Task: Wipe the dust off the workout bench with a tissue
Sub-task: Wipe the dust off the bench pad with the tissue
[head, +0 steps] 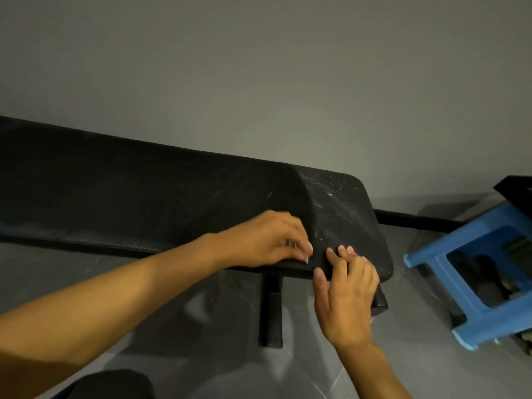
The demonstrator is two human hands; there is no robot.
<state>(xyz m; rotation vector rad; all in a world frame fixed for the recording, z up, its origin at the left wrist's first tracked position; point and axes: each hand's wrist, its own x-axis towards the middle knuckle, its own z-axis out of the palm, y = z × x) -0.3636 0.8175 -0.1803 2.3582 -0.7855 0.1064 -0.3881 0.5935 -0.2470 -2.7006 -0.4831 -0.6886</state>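
Note:
The black workout bench (172, 197) runs from the left to the right of centre, its ribbed pad speckled with white dust (328, 185) on the sloped right end. My left hand (267, 240) lies on the pad's near edge by the fold, fingers curled with the tips pressed down. A small pale bit shows between those fingers, and I cannot tell whether it is a tissue. My right hand (348, 286) rests just to the right, fingertips on the pad, thumb at its edge, nothing in it. No tissue is plainly visible.
A blue plastic stool (449, 254) stands on the grey tiled floor to the right of the bench. The bench's black leg (270, 312) and foot bar reach down under the pad. A plain grey wall rises behind the bench.

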